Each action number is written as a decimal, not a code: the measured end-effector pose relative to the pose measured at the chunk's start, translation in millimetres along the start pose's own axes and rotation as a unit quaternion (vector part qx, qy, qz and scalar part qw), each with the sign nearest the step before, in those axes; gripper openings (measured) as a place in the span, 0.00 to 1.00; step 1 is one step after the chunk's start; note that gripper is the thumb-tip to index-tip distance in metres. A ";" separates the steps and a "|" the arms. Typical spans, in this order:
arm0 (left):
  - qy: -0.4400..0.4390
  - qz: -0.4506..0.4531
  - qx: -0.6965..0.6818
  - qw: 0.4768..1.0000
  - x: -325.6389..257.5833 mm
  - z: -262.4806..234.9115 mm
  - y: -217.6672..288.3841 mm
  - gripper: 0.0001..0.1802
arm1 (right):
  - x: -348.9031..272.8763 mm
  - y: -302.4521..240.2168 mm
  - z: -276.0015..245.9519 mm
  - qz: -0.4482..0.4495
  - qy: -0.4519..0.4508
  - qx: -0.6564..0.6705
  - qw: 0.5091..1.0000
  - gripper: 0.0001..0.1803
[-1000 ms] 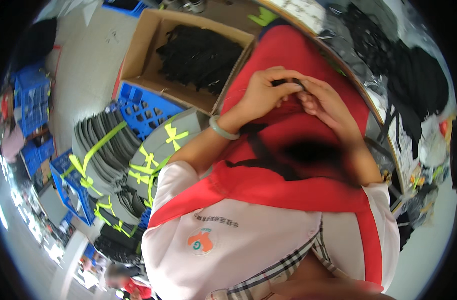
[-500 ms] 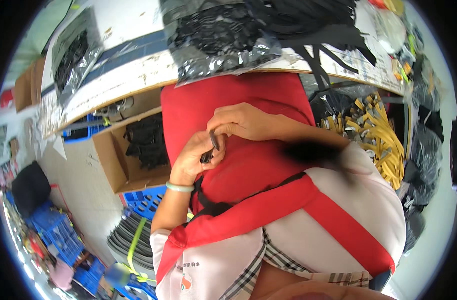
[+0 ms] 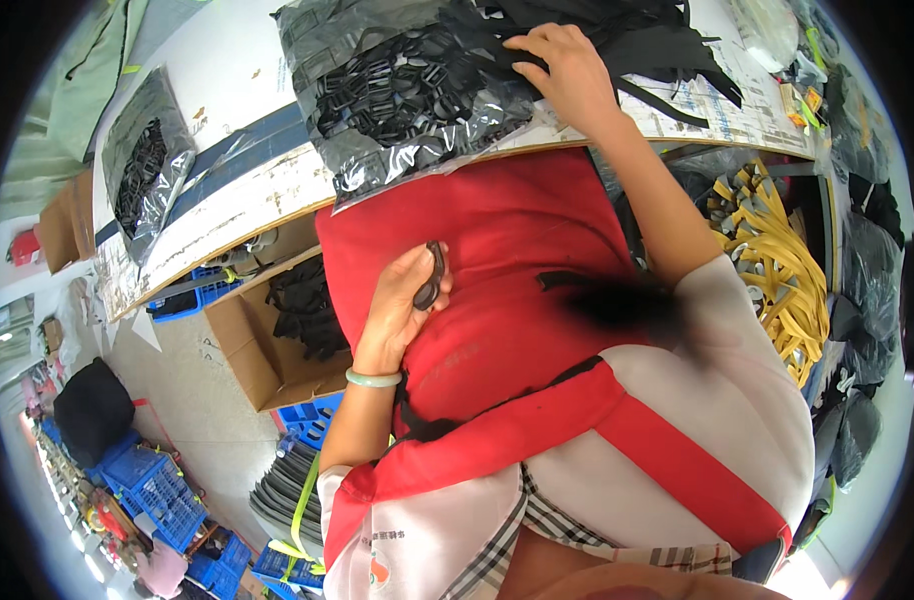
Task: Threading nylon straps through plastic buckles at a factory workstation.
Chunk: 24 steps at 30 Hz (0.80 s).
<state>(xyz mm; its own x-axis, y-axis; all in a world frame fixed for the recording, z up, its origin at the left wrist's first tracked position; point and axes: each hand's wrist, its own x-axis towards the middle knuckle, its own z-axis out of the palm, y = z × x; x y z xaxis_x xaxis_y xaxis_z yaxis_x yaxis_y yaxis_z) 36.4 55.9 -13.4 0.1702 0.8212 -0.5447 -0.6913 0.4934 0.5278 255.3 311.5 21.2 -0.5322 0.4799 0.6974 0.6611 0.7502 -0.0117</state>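
In my left hand (image 3: 402, 290), over the lap, the fingers are closed round a small dark curved piece (image 3: 433, 275); its exact kind does not show. My right hand (image 3: 569, 75) is stretched out over the table, fingers apart and bent, at the near left edge of a pile of black straps (image 3: 647, 40). Beside it lies a clear plastic bag (image 3: 362, 165) full of small black buckles (image 3: 407, 95). Whether the right fingertips press on the straps is hard to see.
The worktable (image 3: 267, 185) has a worn white edge. A smaller bag of black pieces (image 3: 142, 180) lies at its left. Below stand an open cardboard box (image 3: 247, 335) and blue crates (image 3: 162, 490). Yellow straps (image 3: 777, 265) hang at the right. A red apron (image 3: 507, 240) covers my lap.
My right hand has left the left hand and moved up and away to the black straps on the table. The left hand keeps the dark piece over the lap.
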 end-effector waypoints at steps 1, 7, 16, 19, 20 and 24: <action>0.004 0.001 -0.001 1.000 1.3 -1.7 -0.9 0.12 | 0.7 2.7 2.9 0.000 0.000 0.004 1.000 0.10; -0.008 0.033 -0.002 0.999 -1.6 -26.5 -1.9 0.13 | 46.6 -44.0 -45.7 0.043 0.036 0.178 0.982 0.06; 0.050 0.154 0.010 0.987 -6.6 -8.2 7.0 0.12 | 17.3 -172.0 -112.7 0.058 -0.200 0.459 0.863 0.07; 0.095 0.215 0.068 0.970 -7.7 -3.1 5.0 0.10 | -10.0 -176.6 -78.7 0.270 -0.416 0.545 0.676 0.08; 0.107 0.219 0.144 0.959 -9.7 -1.9 6.7 0.10 | -18.2 -176.6 -69.4 0.269 -0.420 0.547 0.673 0.08; 0.133 0.278 0.326 0.894 -12.3 -5.3 4.3 0.11 | -34.4 -177.2 -52.8 0.384 -0.436 0.569 0.582 0.11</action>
<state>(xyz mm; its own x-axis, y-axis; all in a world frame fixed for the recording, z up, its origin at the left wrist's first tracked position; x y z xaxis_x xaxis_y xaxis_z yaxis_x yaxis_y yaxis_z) 27.6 46.4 -7.9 -0.3058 0.9368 -0.1698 -0.0464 0.1635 0.9854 184.3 138.0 37.2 -0.7051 0.5490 -0.4489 0.3667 -0.2594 -0.8934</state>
